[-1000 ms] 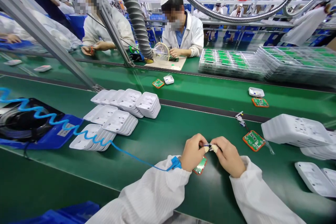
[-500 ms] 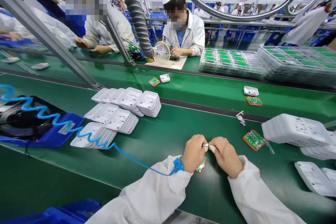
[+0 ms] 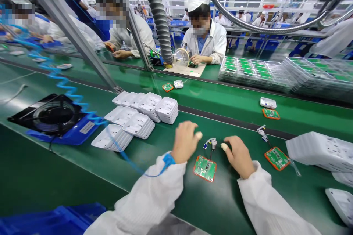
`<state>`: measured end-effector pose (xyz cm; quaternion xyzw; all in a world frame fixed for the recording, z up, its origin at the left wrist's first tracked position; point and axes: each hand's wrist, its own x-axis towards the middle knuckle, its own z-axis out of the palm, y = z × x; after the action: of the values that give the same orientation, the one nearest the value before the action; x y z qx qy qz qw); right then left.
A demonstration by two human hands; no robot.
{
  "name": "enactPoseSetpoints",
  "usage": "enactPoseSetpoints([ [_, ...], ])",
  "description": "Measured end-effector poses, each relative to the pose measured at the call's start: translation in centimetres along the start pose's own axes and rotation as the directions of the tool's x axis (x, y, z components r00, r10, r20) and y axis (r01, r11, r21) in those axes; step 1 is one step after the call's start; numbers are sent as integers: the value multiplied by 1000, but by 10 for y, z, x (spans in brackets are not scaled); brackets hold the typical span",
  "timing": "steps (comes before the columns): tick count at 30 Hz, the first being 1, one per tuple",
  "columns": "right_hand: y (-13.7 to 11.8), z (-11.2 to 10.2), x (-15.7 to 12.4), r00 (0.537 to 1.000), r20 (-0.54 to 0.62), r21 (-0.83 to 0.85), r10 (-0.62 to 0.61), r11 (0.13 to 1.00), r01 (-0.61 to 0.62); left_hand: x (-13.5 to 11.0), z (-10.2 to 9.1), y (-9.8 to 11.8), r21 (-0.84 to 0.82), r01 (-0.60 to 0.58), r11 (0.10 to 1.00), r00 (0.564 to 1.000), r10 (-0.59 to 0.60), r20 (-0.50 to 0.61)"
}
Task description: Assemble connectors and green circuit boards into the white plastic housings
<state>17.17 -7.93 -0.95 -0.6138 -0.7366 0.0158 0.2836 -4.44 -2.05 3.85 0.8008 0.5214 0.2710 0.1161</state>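
Between my hands, a green circuit board with an orange rim lies flat on the green bench. A short dark cable runs from it to a small grey-white connector, with a curved white strip beside it. My left hand, a blue wrist strap at its cuff, hovers to the left of the connector, fingers apart and holding nothing. On the other side, my right hand is apart from the connector, its thumb and fingers parted with nothing between them. Both thumbs wear pale finger covers.
Stacked white plastic shells stand to the left, more shells to the right. Another circuit board lies right of my hands. A black fan rests on the bench's left. A coiled blue cord crosses there. A co-worker sits opposite.
My hands have let go of the connector and parted, the left moving left and up. The connector and board now lie uncovered on the bench. The view has shifted slightly.
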Motion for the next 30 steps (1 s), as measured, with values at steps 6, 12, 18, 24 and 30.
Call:
enactPoseSetpoints([
  [6,-15,12,-5,991,86,-230,105,970,-83,68,-77,-54,336,169,927,928,-35,-371],
  [12,-34,32,5,988,48,-301,149,945,-128,95,-72,-76,391,189,901,951,-67,-303],
  [18,-34,20,1,991,120,81,54,995,-64,75,-69,-58,344,102,934,946,15,-323],
  [24,-58,-3,-9,997,33,279,-68,959,56,20,5,-4,22,-7,1000,1000,7,8],
  [30,-42,-3,-10,1000,11,-3,7,1000,-7,-10,49,24,-578,261,773,962,-155,226],
])
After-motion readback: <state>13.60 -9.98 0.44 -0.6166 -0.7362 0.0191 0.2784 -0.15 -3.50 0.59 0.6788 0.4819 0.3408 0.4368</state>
